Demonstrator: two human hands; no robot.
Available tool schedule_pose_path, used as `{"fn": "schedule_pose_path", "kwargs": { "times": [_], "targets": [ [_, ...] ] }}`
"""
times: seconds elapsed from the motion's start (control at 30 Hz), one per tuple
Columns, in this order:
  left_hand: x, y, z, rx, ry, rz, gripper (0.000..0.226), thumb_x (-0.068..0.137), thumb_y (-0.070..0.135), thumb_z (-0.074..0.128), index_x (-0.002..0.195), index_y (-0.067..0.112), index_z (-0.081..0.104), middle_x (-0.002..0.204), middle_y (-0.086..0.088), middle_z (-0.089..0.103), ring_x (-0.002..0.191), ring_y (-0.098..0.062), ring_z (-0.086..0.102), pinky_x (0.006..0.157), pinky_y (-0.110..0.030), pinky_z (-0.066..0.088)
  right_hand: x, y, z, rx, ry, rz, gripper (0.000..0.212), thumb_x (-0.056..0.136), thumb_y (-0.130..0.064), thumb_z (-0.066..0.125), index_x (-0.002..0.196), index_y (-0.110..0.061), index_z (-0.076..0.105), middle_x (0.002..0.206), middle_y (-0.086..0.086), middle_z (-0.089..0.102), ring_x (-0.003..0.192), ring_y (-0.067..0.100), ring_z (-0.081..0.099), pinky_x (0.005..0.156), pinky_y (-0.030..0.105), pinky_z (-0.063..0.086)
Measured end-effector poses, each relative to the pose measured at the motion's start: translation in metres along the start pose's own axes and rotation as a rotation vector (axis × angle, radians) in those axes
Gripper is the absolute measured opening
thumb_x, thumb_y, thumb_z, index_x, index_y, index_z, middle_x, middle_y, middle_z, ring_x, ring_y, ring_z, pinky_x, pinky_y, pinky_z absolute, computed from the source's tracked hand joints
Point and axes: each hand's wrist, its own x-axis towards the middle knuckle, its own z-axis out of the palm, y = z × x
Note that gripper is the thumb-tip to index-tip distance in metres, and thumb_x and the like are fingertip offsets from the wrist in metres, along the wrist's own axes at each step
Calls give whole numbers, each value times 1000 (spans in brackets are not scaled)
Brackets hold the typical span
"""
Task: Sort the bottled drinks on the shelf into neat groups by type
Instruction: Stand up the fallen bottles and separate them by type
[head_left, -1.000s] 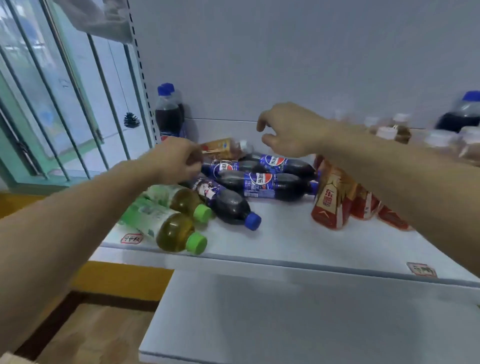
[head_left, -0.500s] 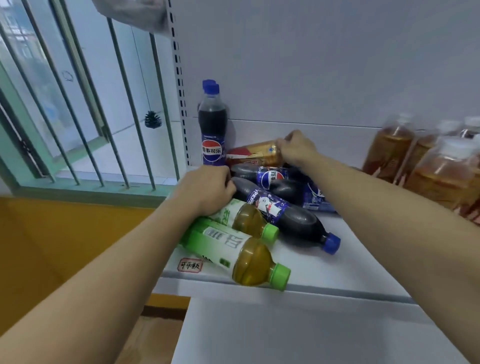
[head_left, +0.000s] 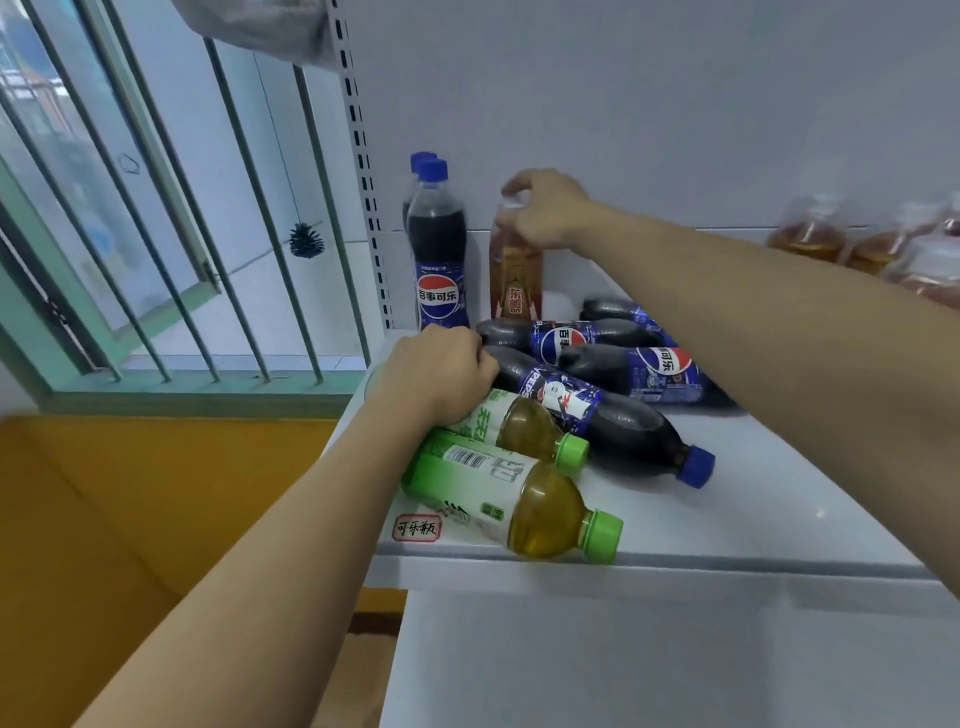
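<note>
On the white shelf, my right hand grips the top of an amber energy-drink bottle with a gold-red label, held upright at the back. Beside it two upright cola bottles with blue caps stand by the shelf post. My left hand is closed on the base end of a lying green-tea bottle. A second green-tea bottle lies at the front edge. Several cola bottles lie in a heap behind them.
More amber bottles stand blurred at the back right. A perforated shelf post and a barred window are on the left. A lower white shelf juts out below. A red-printed tag marks the shelf's front edge.
My right hand has raised the amber bottle from lying to upright at the back. My left hand stays on the green-tea bottle. The view has moved closer.
</note>
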Motion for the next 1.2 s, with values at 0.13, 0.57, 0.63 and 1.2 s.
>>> {"fn": "schedule_pose_path", "kwargs": {
  "times": [0.13, 0.57, 0.63, 1.2],
  "targets": [
    [2, 1, 0, -22, -20, 1, 26, 99, 40, 45, 80, 23, 51, 76, 4, 54, 73, -17, 54, 64, -32, 40, -10, 11, -3, 40, -17, 7, 68, 91, -34, 74, 149, -15, 43, 144, 10, 50, 121, 25, 55, 88, 29, 48],
    [0, 18, -16, -125, 76, 132, 30, 96, 28, 56, 67, 24, 50, 67, 3, 56, 63, -14, 52, 55, -28, 31, -134, 86, -91, -974, -670, 233, 89, 78, -16, 80, 149, -26, 28, 113, 7, 56, 97, 25, 59, 81, 39, 52],
    [6, 32, -20, -186, 78, 166, 28, 96, 27, 57, 69, 24, 53, 68, 2, 57, 64, -13, 54, 57, -28, 34, -148, 103, -87, -1093, -636, 208, 97, 77, -16, 83, 153, -27, 24, 111, 7, 56, 95, 25, 61, 81, 38, 54],
    [19, 53, 11, -298, 37, 129, 22, 90, 32, 60, 69, 25, 54, 71, 8, 61, 71, -17, 58, 66, -34, 43, -109, 10, -159, -314, -151, 86, 32, 83, -33, 83, 105, -13, 70, 92, 6, 73, 70, 11, 68, 61, 21, 54]
  ]
}}
